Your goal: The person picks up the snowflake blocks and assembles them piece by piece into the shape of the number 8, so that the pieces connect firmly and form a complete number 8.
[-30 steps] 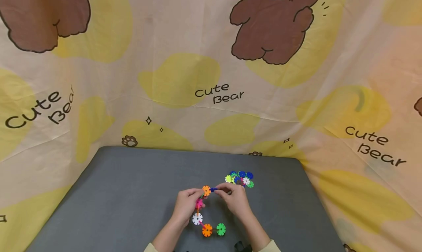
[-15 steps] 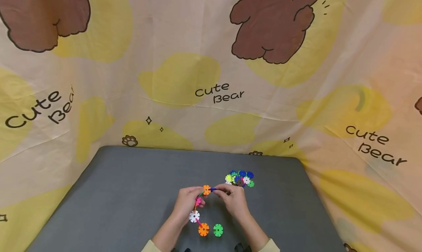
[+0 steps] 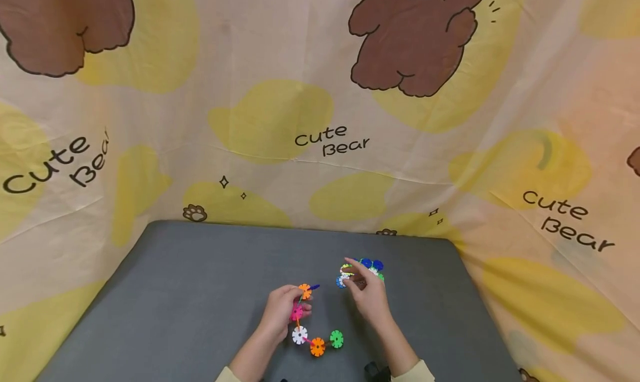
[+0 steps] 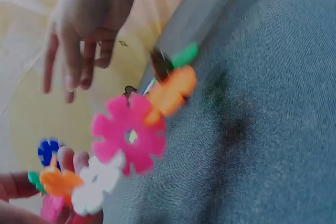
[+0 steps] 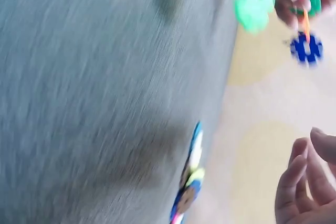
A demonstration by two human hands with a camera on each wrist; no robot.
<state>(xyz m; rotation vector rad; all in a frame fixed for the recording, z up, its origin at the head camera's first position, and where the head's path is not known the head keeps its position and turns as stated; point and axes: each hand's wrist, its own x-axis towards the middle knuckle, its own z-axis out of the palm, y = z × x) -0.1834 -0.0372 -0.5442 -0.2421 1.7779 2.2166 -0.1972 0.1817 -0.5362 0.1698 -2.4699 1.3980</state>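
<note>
Bright plastic snowflake discs make up the chain point(image 3: 311, 321) I'm watching: orange at the top, then pink, white, orange and green, curving down over the grey mat point(image 3: 200, 293) toward the person. The left hand point(image 3: 281, 310) pinches its upper end, fingers curled round the orange and pink discs, with a small blue piece jutting from the top toward the right. In the left wrist view the chain point(image 4: 126, 140) hangs clear of the mat, held only at that end.

The right hand point(image 3: 366, 293) is off the chain, over the pile of loose discs point(image 3: 367, 268) near the mat's far right. Its fingers look loosely spread, fingertips touching or just above the pile; I can't see that it holds a piece. The right wrist view is blurred, showing only relaxed fingers point(image 5: 302, 187) and the discs edge-on.

My judgement: the step in hand is fetching another disc. To do it well I'd take one disc by its rim so a slot stays free, keep the left hand steady with the blue tip exposed, and line slot to slot before pressing, so the joined links don't twist apart.

The only writing I can read is "Cute Bear", printed several times on the backdrop cloth point(image 3: 320, 93) among brown bears and yellow blobs. I see no brand marks on the discs.
</note>
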